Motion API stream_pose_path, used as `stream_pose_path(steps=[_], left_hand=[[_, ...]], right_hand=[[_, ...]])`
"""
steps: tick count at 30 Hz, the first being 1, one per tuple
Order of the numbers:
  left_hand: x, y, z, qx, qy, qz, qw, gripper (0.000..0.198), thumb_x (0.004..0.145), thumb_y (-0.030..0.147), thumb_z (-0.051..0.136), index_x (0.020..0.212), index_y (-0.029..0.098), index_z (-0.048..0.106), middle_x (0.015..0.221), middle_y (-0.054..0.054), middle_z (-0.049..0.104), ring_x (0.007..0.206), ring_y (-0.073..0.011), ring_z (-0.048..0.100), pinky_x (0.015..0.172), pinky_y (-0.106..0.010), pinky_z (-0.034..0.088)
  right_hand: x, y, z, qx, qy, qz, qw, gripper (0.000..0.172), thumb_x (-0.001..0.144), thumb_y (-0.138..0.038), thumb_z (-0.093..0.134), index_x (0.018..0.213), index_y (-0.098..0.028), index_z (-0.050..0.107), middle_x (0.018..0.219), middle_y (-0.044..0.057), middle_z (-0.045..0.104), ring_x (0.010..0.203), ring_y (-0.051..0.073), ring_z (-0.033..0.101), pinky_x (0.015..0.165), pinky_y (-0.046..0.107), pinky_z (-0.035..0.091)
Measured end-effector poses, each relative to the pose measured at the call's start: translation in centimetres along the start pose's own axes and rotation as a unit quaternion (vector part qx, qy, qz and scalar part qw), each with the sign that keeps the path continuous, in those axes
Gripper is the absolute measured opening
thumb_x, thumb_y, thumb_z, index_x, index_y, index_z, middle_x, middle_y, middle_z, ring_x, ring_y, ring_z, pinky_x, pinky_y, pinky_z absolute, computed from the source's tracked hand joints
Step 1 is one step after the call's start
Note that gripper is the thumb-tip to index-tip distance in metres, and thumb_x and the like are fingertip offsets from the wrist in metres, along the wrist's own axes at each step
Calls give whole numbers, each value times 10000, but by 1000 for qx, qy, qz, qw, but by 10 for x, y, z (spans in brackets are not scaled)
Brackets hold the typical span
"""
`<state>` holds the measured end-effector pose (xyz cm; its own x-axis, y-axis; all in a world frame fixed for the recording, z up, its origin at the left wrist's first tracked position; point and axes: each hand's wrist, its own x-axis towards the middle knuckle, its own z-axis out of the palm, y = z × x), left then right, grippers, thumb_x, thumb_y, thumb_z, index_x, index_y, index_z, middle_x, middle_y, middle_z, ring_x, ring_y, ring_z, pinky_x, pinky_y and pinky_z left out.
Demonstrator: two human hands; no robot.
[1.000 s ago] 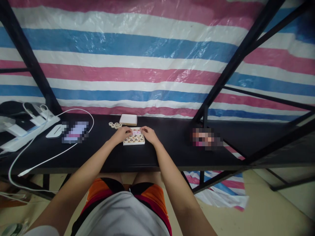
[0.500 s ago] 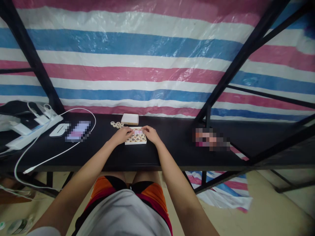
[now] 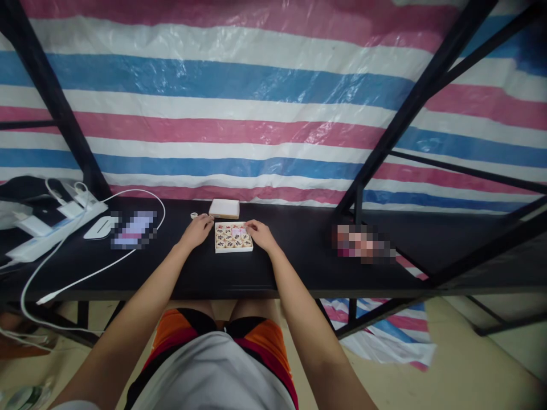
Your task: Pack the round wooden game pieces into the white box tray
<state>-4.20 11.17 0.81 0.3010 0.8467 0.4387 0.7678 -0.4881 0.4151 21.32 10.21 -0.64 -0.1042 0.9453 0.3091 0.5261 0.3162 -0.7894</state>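
Observation:
A small white tray [image 3: 217, 249] filled with round pale chess pieces lies on the black table [image 3: 299, 267] in front of me. My right hand [image 3: 260, 234] rests at the tray's right edge, its fingers bent onto the far right corner. My left hand [image 3: 196, 230] is just left of the tray, fingers curled down over the spot where loose pieces lie. One loose piece [image 3: 194, 215] shows beyond its knuckles. A white box lid [image 3: 224, 208] sits just behind the tray.
At the left are a white power strip [image 3: 47, 230] with chargers, a white cable [image 3: 85, 276] looping over the table edge, a white mouse [image 3: 99, 226] and a blurred phone [image 3: 133, 228]. A blurred object [image 3: 361, 242] lies at the right. Black frame bars [image 3: 410, 108] cross overhead.
My left hand left the tray and moved left and back onto the loose pieces, hiding most of them. My right hand stayed at the tray's right edge.

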Motion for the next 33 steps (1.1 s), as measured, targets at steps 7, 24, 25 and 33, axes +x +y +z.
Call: stream_pose_path(steps=[7,24,25,33], left_hand=[[-1,-1,4,38,-41,8,998,317,857,280,453,1076,164,652,1088,-128,601,1073,-267,538,980,-413,409],[-5,7,-8,112,-38,-91,989,262,805,190,521,1047,184,620,1070,-102,588,1060,-248,530,929,-350,432],[-5,7,-8,111,-34,-96,989,267,805,189,521,1054,184,618,1072,-105,585,1059,-249,532,927,-350,432],[-4,1,-6,111,-28,-96,989,187,785,181,535,940,169,639,1012,-103,576,1004,-240,562,928,-335,433]], right_hand=[[-1,-3,0,-3,-6,0,1000,189,785,-269,503,883,-204,651,876,21,661,824,156,591,824,297,444],[-1,-3,-1,7,-6,-1,1000,202,773,-297,507,871,-194,650,851,22,659,791,156,583,794,289,443],[-1,-3,0,7,-3,-3,1000,201,771,-297,506,866,-195,650,845,21,657,792,156,583,792,288,442],[-2,-5,-1,-3,-3,-2,1000,217,762,-291,507,881,-182,653,819,20,641,759,147,570,758,272,433]])
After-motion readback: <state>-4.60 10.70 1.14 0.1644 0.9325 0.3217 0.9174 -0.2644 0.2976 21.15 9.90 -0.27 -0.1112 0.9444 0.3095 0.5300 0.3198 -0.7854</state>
